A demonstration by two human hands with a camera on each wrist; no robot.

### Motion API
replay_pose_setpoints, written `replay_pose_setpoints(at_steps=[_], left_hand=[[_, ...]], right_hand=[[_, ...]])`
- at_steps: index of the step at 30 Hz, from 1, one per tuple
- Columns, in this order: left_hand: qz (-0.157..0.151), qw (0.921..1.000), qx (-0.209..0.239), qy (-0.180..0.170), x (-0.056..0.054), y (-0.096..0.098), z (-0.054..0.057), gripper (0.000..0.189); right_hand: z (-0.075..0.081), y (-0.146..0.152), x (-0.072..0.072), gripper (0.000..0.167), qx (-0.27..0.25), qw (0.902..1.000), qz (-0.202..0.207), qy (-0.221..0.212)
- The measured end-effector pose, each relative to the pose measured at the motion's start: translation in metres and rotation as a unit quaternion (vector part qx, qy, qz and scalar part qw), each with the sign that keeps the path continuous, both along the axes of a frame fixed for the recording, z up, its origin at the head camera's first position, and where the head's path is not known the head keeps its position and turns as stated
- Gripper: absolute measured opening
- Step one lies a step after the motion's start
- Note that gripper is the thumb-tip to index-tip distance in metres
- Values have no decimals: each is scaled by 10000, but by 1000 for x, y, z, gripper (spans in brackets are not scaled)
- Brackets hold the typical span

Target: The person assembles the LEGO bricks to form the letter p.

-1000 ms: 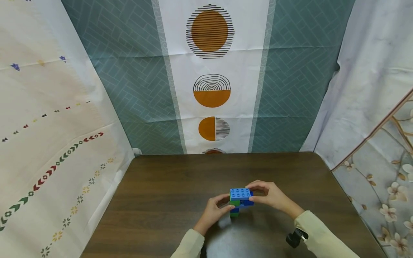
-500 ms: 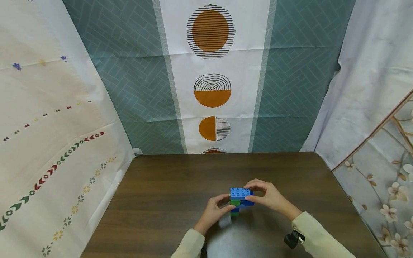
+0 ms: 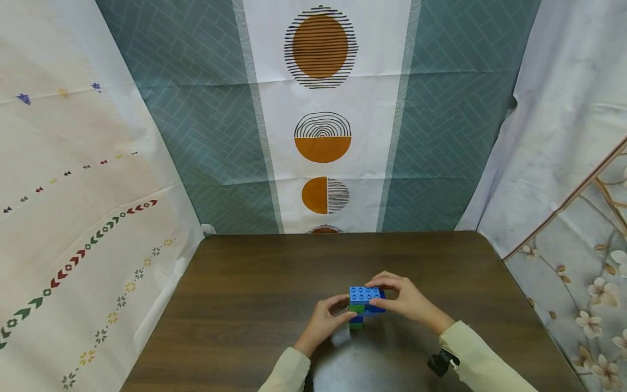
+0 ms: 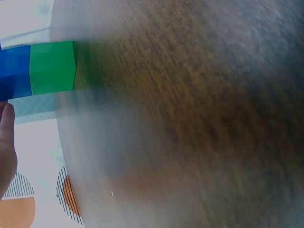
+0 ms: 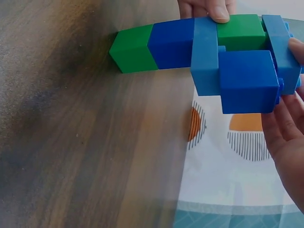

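A tower of toy building bricks stands on the table. In the right wrist view it rises sideways from a green brick [image 5: 135,50] through a dark blue brick [image 5: 173,43] to a lighter blue brick [image 5: 205,61]. Above that, an upper green brick [image 5: 242,32] and an upper dark blue brick [image 5: 249,80] sit side by side. A lighter blue eight-stud brick [image 3: 364,294] tops the tower. My left hand [image 3: 320,322] grips the upper green level between thumb and fingers. My right hand [image 3: 409,300] pinches the top brick, thumb on the near side, fingers behind.
The brown wooden table [image 3: 254,305] reaches back to a teal and white hanging cloth [image 3: 333,109]. Patterned cloths hang at the left and right sides. A small black device [image 3: 441,362] is worn at the right wrist.
My right hand has slid a little to the left along the top brick. The left hand and the tower hold nearly the same place.
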State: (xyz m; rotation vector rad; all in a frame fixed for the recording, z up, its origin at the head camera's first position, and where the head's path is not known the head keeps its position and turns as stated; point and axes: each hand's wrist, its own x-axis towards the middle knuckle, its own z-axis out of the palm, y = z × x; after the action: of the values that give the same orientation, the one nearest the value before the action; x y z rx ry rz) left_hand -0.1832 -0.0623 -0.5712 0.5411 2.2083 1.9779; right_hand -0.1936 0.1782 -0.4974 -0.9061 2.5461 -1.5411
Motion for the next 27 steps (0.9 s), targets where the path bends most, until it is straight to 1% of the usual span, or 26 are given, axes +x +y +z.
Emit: replay_pose_setpoints(at_steps=[5, 8, 10, 14, 17, 19, 21, 24, 27], left_hand=[[14, 10000, -53, 52, 0, 0, 1, 36], [46, 9999, -93, 68, 1, 0, 3, 36], [57, 9999, -111, 37, 3, 1, 7, 36], [30, 9999, -112, 32, 8, 0, 22, 34], [-10, 9999, -85, 90, 10, 0, 28, 34], [-19, 9999, -53, 86, 9, 0, 23, 33], [-10, 9999, -36, 119, 6, 0, 17, 34], [0, 10000, -59, 67, 2, -1, 7, 35], [1, 10000, -81, 10, 0, -2, 1, 36]], right_hand=[[3, -2, -1, 33, 191, 9998, -24, 8], [3, -3, -1, 33, 258, 9997, -34, -19], [4, -3, -1, 33, 268, 9996, -38, -46], [5, -2, -2, 32, 245, 9996, -34, -102], [7, -2, -2, 32, 253, 9996, 3, -157], [9, -2, -2, 33, 271, 9995, 34, -173], [10, -3, -2, 33, 289, 9994, 58, -178], [12, -3, -2, 33, 293, 9993, 74, -230], [11, -3, -2, 33, 262, 9991, 93, -315]])
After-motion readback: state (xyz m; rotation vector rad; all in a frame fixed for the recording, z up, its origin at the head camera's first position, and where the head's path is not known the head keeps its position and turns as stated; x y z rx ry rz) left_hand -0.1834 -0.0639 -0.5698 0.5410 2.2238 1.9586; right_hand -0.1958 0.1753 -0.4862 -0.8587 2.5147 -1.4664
